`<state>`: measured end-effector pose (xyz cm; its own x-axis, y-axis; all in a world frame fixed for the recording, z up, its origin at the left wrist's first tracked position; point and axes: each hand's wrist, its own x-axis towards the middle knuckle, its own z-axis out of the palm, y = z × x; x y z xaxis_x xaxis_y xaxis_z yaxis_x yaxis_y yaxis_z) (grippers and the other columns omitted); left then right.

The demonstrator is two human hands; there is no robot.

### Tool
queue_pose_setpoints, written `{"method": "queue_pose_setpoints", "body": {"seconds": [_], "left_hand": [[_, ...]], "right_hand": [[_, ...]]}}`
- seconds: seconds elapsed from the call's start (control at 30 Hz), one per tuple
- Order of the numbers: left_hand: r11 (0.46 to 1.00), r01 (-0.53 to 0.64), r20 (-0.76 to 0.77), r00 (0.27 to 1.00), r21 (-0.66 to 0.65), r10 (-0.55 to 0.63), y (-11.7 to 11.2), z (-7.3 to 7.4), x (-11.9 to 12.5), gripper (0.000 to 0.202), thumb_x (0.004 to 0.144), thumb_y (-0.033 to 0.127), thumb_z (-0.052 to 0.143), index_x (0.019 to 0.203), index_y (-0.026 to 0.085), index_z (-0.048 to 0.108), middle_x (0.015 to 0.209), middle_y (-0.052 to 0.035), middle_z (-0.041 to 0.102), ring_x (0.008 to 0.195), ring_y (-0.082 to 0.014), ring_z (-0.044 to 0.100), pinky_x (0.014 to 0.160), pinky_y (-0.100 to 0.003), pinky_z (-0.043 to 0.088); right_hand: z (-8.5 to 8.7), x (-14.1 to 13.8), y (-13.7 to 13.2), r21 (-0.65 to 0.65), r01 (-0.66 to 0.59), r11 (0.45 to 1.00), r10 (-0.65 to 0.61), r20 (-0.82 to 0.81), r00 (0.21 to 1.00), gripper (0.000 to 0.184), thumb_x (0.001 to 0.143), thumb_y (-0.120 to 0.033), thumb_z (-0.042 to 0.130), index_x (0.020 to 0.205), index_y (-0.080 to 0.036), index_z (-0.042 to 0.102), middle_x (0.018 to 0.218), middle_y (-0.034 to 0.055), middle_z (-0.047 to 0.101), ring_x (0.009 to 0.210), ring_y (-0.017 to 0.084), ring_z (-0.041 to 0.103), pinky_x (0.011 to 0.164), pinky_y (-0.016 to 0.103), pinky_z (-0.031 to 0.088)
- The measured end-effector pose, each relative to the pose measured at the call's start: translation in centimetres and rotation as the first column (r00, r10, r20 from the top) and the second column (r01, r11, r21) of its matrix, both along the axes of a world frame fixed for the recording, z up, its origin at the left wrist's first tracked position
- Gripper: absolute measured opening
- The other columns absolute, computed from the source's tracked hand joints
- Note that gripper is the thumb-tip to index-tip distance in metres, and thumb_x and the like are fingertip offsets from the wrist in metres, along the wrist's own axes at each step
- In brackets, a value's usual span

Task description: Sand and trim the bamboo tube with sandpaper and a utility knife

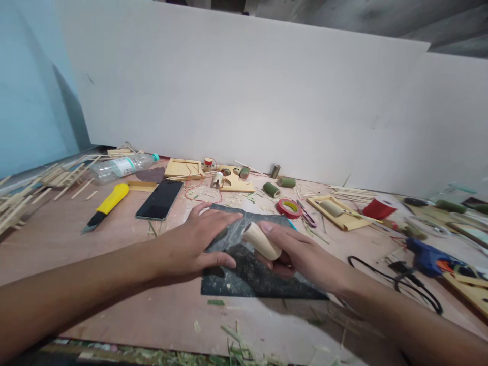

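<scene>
A pale, peeled bamboo tube (261, 241) is held in my right hand (292, 249), its hollow end tilted up to the left. Thumb and fingers wrap around it just above a dark sheet of sandpaper (244, 284), dusted with light powder. My left hand (209, 236) lies flat on the left part of that sheet, fingers spread, thumb apart. Beyond the sheet's far edge are a red roll of tape (288, 208) and a small pinkish cutter (308, 213).
At left lie a yellow utility knife (110, 203), a phone (160, 199) and a plastic bottle (125, 166). Green bamboo pieces (271, 190) and wooden frames (183, 168) sit at the back. To the right are a black cable (396, 278) and a blue glue gun (430, 256). Shavings litter the front edge.
</scene>
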<state>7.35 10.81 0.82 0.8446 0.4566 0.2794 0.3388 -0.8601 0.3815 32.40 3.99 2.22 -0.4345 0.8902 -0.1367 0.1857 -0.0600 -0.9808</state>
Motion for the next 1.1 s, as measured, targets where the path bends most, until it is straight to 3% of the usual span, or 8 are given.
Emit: {"method": "queue_pose_setpoints", "body": {"seconds": [0.07,0.2,0.33,0.43,0.53,0.87,1.1], "left_hand": [[1.0,0.008,0.094,0.996,0.027,-0.011,-0.6,0.6,0.3,0.056,0.1,0.045,0.064,0.149,0.025,0.045,0.141,-0.0098,0.063,0.132,-0.0276,0.055,0.121,-0.05,0.017],[0.998,0.02,0.259,0.965,0.056,-0.034,-1.7,1.9,0.6,0.025,0.098,0.036,0.069,0.117,0.022,0.061,0.109,-0.0035,0.069,0.105,-0.0219,0.061,0.103,-0.038,0.038],[0.994,0.084,0.296,0.953,-0.065,-0.061,-2.4,2.5,0.8,0.008,0.098,0.027,0.069,0.101,0.022,0.064,0.11,-0.0024,0.063,0.106,-0.0184,0.059,0.099,-0.032,0.042],[0.969,0.106,0.315,0.948,-0.224,-0.03,-2.7,2.8,0.8,0.006,0.097,0.025,0.07,0.102,0.022,0.067,0.117,-0.0021,0.059,0.11,-0.0169,0.058,0.1,-0.029,0.043],[0.946,0.122,0.338,0.941,-0.301,-0.014,-2.8,3.1,0.8,0.004,0.098,0.022,0.068,0.102,0.022,0.07,0.12,-0.002,0.058,0.115,-0.0166,0.058,0.104,-0.028,0.042],[0.933,0.142,0.311,0.95,-0.332,-0.034,-2.3,3.2,0.7,0.008,0.095,0.021,0.07,0.103,0.023,0.071,0.123,-0.0044,0.061,0.118,-0.0206,0.058,0.106,-0.034,0.043],[0.944,0.122,0.306,0.952,-0.307,-0.024,-2.3,3.2,0.5,0.006,0.096,0.025,0.071,0.101,0.023,0.073,0.123,-0.0054,0.062,0.12,-0.022,0.059,0.106,-0.035,0.045]], "right_hand": [[-0.4,-0.3,0.0,-0.157,-0.086,0.984,0.064,-0.139,0.988,0.044,0.104,-0.059,0.04,0.088,-0.021,0.054,0.07,-0.0027,0.052,0.05,0.009,0.034,0.045,0.022,0.024],[-0.8,-0.6,-0.1,-0.305,-0.132,0.943,0.055,-0.247,0.967,0.044,0.101,-0.06,0.046,0.091,-0.019,0.057,0.068,-0.002,0.054,0.048,0.007,0.032,0.044,0.021,0.023],[-0.9,-0.6,-0.2,-0.356,-0.163,0.92,0.061,-0.281,0.958,0.043,0.098,-0.062,0.051,0.092,-0.019,0.055,0.068,-0.0023,0.056,0.045,0.006,0.032,0.044,0.019,0.029],[-0.9,-0.4,-0.2,-0.389,-0.191,0.901,0.072,-0.3,0.951,0.042,0.099,-0.061,0.05,0.095,-0.019,0.056,0.064,-0.0029,0.056,0.043,0.006,0.03,0.044,0.019,0.033],[-1.0,-0.2,-0.1,-0.414,-0.2,0.888,0.062,-0.322,0.945,0.043,0.101,-0.058,0.047,0.097,-0.017,0.059,0.06,-0.0024,0.054,0.041,0.006,0.03,0.042,0.018,0.03],[-0.9,-0.4,-0.2,-0.474,-0.233,0.849,0.045,-0.375,0.926,0.043,0.102,-0.054,0.043,0.089,-0.017,0.062,0.053,-0.0039,0.052,0.036,0.006,0.025,0.039,0.018,0.027],[-1.7,-0.4,-0.1,-0.277,-0.204,0.939,0.055,-0.464,0.884,0.036,0.095,-0.052,0.067,0.108,-0.018,0.064,0.089,0.0047,0.066,0.06,0.01,0.055,0.05,0.02,0.04]]}}
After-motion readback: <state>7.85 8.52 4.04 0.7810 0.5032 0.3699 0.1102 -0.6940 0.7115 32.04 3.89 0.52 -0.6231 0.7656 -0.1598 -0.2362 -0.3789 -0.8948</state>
